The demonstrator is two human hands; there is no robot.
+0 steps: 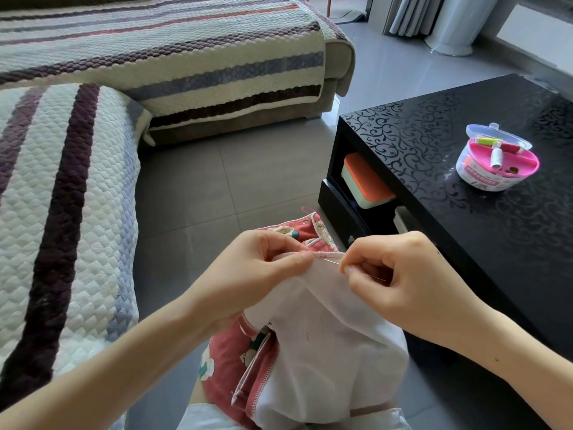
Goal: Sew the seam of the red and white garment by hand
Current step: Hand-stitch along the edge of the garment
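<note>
Over the lap, right hand (400, 271) pinching needle (331, 261)

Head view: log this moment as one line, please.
step: stitching seam | left hand: pinches garment at seam | right hand: pinches needle, tip at seam | thread box: open on table

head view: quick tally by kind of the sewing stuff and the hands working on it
hands: 2 (left hand, right hand)
needle: 1
red and white garment: 1
sewing box: 1
total: 5
</note>
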